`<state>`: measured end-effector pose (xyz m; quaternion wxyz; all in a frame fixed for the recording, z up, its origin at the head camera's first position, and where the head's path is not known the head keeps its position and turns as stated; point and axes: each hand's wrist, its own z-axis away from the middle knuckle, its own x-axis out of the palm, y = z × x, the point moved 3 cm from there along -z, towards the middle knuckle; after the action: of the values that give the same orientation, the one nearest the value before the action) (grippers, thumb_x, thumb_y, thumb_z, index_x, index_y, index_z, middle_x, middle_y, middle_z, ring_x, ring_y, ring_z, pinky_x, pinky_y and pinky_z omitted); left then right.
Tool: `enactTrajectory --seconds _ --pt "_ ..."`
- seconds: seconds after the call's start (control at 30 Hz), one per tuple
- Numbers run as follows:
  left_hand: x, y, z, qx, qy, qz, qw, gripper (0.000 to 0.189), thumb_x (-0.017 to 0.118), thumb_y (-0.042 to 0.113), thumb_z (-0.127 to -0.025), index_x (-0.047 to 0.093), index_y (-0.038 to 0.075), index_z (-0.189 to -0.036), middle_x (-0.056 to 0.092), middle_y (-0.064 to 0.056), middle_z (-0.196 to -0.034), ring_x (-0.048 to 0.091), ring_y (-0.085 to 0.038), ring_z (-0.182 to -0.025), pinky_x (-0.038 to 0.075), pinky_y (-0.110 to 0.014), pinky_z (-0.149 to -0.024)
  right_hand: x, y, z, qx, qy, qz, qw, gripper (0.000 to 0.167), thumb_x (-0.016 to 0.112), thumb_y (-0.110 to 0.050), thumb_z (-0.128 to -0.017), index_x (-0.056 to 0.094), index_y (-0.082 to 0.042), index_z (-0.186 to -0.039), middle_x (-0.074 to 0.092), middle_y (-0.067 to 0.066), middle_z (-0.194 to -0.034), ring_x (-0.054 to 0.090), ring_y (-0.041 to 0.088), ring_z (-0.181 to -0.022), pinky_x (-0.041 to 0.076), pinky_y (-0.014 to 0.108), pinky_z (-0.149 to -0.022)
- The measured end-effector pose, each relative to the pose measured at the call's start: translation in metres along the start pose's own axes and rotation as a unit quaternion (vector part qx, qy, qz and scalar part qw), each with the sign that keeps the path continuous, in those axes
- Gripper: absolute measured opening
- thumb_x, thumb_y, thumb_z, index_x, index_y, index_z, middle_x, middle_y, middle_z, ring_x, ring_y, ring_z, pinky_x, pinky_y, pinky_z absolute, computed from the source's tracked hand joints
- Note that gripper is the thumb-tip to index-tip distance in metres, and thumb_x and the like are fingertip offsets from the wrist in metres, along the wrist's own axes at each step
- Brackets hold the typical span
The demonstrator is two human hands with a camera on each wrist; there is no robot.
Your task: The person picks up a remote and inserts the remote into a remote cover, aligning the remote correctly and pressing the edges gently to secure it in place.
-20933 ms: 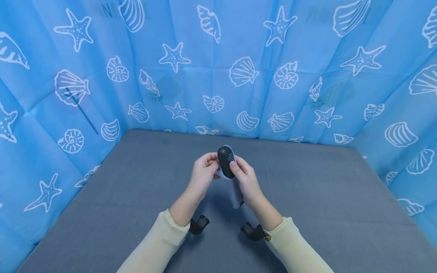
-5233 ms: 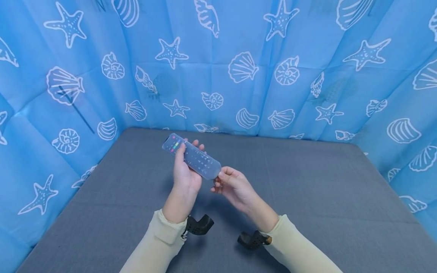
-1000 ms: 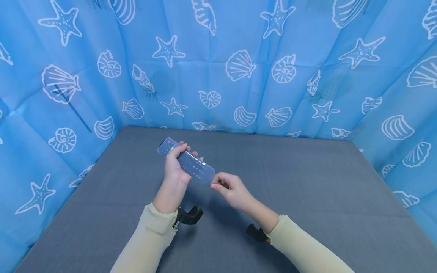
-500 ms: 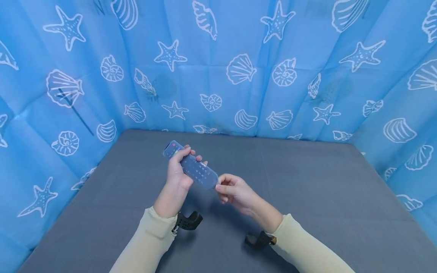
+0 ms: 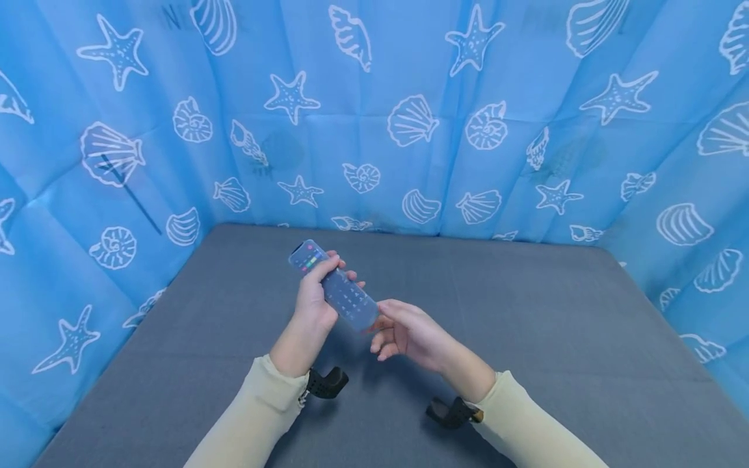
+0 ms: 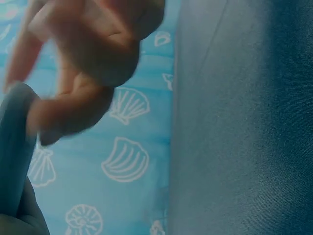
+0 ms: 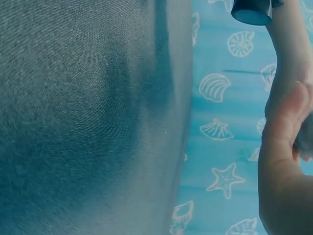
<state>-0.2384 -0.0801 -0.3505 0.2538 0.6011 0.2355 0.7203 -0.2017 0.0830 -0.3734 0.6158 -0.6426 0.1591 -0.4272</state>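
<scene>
A remote control [image 5: 351, 300] in a bluish translucent cover is held above the table, buttons up, tilted down to the right. My left hand [image 5: 316, 292] grips it around the middle, thumb across the button face and fingertips showing beyond the far edge. At the lower right end, my right hand [image 5: 412, 338] pinches the cover's edge between thumb and index finger, its other fingers loosely bent below. In the left wrist view, the blurred right-hand fingers [image 6: 78, 107] straddle the tip of the remote [image 6: 12, 147]. The right wrist view shows the right thumb [image 7: 288, 127] at the frame's edge.
A grey cloth-covered table [image 5: 526, 338] lies under both hands. Blue curtains [image 5: 433, 175] with white shells and starfish surround its back and sides. Black wrist mounts [image 5: 328, 382] hang beneath both sleeves.
Twenty seconds ago both hands held it upright, dark face showing; since then it lies in the left hand, buttons up. In the last second it shifted slightly right, and the right hand's lower fingers loosened.
</scene>
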Motion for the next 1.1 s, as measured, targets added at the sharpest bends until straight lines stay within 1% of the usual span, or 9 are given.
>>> enactTrajectory --seconds 0.1,0.23,0.43,0.57,0.63,0.7,0.8,0.93,1.1 --pt "0.002 -0.001 0.002 0.023 -0.011 -0.010 0.9996 0.010 0.053 0.007 -0.099 0.052 0.009 -0.109 0.060 -0.003 -0.087 0.064 -0.019 -0.070 0.054 -0.041 -0.076 0.004 -0.001 0.000 -0.002 0.010 0.026 0.9996 0.037 0.047 -0.027 -0.104 0.042 0.002 -0.127 0.068 0.006 -0.098 0.068 0.012 -0.074 0.055 0.027 -0.068" --pt "0.004 -0.003 0.003 0.036 -0.023 -0.026 0.9988 0.013 0.054 0.005 -0.098 0.053 0.008 -0.110 0.062 -0.005 -0.087 0.067 -0.019 -0.070 0.056 -0.039 -0.075 0.005 -0.002 0.000 -0.007 0.030 0.051 0.9982 0.039 0.048 -0.019 -0.103 0.038 0.006 -0.130 0.070 0.009 -0.097 0.069 0.012 -0.073 0.055 0.027 -0.070" --pt "0.006 -0.005 0.002 0.032 -0.055 -0.061 0.9961 0.021 0.051 0.006 -0.098 0.050 0.006 -0.119 0.064 -0.005 -0.091 0.070 -0.021 -0.078 0.054 -0.039 -0.080 0.004 0.001 0.000 -0.024 0.043 0.046 0.9977 0.033 0.047 -0.015 -0.103 0.040 0.006 -0.128 0.071 0.007 -0.092 0.068 0.011 -0.072 0.055 0.027 -0.070" --pt "0.006 -0.005 0.002 0.030 -0.078 -0.086 0.9928 0.028 0.050 0.007 -0.098 0.047 0.003 -0.126 0.064 -0.006 -0.096 0.069 -0.022 -0.085 0.045 -0.046 -0.096 0.002 0.001 0.001 -0.036 0.045 0.037 0.9976 0.028 0.047 -0.013 -0.103 0.042 0.003 -0.125 0.070 0.007 -0.091 0.067 0.011 -0.072 0.055 0.027 -0.071" --pt "0.004 -0.005 0.002 0.024 -0.079 -0.104 0.9912 0.032 0.051 0.009 -0.098 0.046 0.003 -0.129 0.065 -0.006 -0.099 0.069 -0.021 -0.088 0.041 -0.045 -0.099 0.002 0.001 0.001 -0.039 0.050 0.035 0.9974 0.028 0.047 -0.012 -0.103 0.042 0.003 -0.125 0.070 0.008 -0.092 0.067 0.011 -0.072 0.055 0.027 -0.071" --pt "0.001 -0.004 0.003 0.020 -0.075 -0.132 0.9883 0.038 0.052 0.010 -0.098 0.044 0.002 -0.133 0.064 -0.005 -0.102 0.067 -0.018 -0.091 0.040 -0.043 -0.099 0.001 0.001 0.002 -0.042 0.060 0.033 0.9968 0.027 0.047 -0.013 -0.103 0.042 0.003 -0.125 0.070 0.009 -0.093 0.067 0.011 -0.071 0.055 0.027 -0.071" --pt "-0.006 -0.002 0.004 0.018 -0.067 -0.197 0.9780 0.042 0.054 0.012 -0.097 0.044 0.000 -0.135 0.064 -0.006 -0.107 0.064 -0.016 -0.093 0.045 -0.036 -0.089 0.000 0.000 0.003 -0.047 0.084 0.023 0.9951 0.027 0.047 -0.012 -0.103 0.042 0.003 -0.124 0.070 0.011 -0.093 0.067 0.011 -0.070 0.055 0.028 -0.071" --pt "-0.012 0.000 0.007 0.021 -0.071 -0.275 0.9587 0.042 0.055 0.014 -0.097 0.047 -0.002 -0.135 0.062 -0.009 -0.111 0.063 -0.017 -0.094 0.050 -0.036 -0.084 -0.001 -0.001 0.003 -0.052 0.107 0.007 0.9929 0.027 0.047 -0.010 -0.102 0.040 0.003 -0.125 0.070 0.012 -0.095 0.067 0.011 -0.068 0.055 0.027 -0.071" --pt "-0.014 0.001 0.010 0.025 -0.075 -0.334 0.9391 0.044 0.055 0.018 -0.099 0.046 0.002 -0.139 0.060 -0.015 -0.120 0.063 -0.020 -0.094 0.052 -0.035 -0.081 -0.001 -0.003 0.004 -0.054 0.115 -0.007 0.9918 0.028 0.046 -0.009 -0.103 0.038 0.003 -0.127 0.070 0.009 -0.094 0.066 0.010 -0.068 0.055 0.027 -0.070"
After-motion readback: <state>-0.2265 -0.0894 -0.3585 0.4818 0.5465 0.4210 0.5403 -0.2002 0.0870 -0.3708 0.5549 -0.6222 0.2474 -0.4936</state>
